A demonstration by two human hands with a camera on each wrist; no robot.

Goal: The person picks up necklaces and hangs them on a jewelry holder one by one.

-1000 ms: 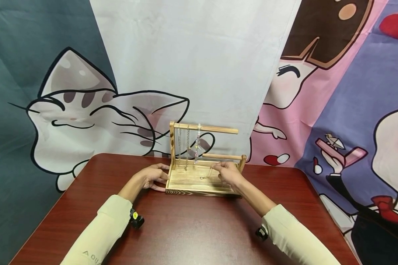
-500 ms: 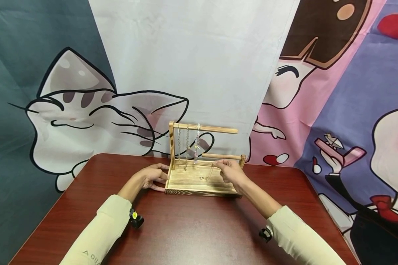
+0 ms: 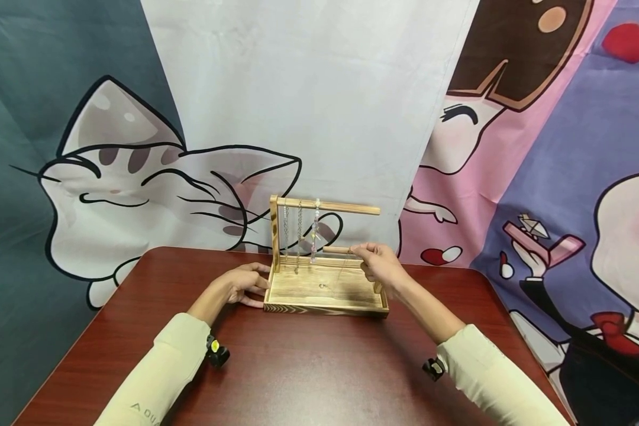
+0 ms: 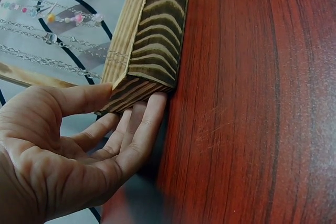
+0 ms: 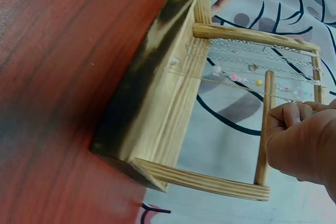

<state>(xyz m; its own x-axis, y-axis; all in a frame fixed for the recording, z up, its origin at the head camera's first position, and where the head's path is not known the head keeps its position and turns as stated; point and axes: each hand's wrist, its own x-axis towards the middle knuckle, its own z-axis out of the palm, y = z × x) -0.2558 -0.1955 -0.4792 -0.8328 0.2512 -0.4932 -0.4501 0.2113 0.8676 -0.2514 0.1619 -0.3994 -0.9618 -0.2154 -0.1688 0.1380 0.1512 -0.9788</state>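
A wooden jewelry stand (image 3: 325, 296) has a shallow tray, a long upper bar (image 3: 351, 208) and a shorter lower bar (image 3: 335, 249). My left hand (image 3: 242, 286) holds the tray's left end; in the left wrist view its thumb and fingers touch the corner. My right hand (image 3: 380, 266) pinches a thin gold-coloured chain (image 5: 231, 84) beside the lower bar. The chain slopes down towards the tray floor and passes close to the bar's free tip; whether they touch I cannot tell. A small round thing (image 3: 322, 286) lies on the tray.
Two silvery chains (image 3: 299, 236) and a beaded strand (image 3: 315, 231) hang from the upper bar, left of my right hand. The stand sits on a reddish-brown table (image 3: 309, 361), near its back edge. Behind is a printed cloth (image 3: 319, 89).
My right hand has risen and moved right from above the tray to the lower bar, lifting the chain with it. The left hand stays at the tray's end.
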